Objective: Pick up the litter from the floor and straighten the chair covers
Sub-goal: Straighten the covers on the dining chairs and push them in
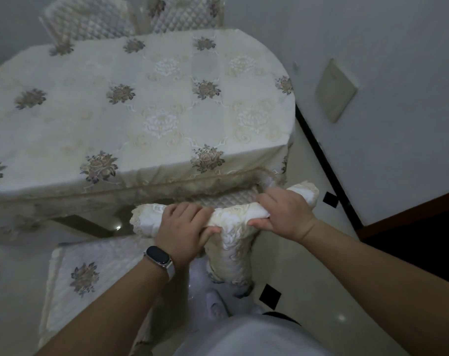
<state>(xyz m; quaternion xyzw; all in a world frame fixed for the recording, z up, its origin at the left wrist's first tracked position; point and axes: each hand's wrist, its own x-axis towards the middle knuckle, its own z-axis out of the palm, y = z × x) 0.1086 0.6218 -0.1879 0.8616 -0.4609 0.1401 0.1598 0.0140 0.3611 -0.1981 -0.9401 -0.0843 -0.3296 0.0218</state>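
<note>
Left hand: the left hand (184, 227) lies palm down on the top rail of the chair back, fingers curled over the far edge and thumb (213, 231) tucked under the near edge, gripping the chair cover (233, 217).
Right hand: the right hand (286, 214) takes the same clamp just to the right, knuckles up and thumb (259, 223) underneath, with cloth bunched in its grasp.
Arms: both forearms reach forward and down from the lower edge of the view, converging on the rail.
Chair cover: cream embroidered fabric wrapped over the rail and hanging down the back towards the person. Both rail ends stick out past the hands.
Chair position: pushed in at the table's near right corner, its quilted seat (231, 199) partly under the tablecloth (141, 111) hem.
Left wrist: a smart band (158, 258) with a dark screen (no characters legible).
Neighbouring seat: a quilted cushion (72, 278) with a floral motif, lower left.
Wall: a plain plate (335, 91) with no readable marking.
</note>
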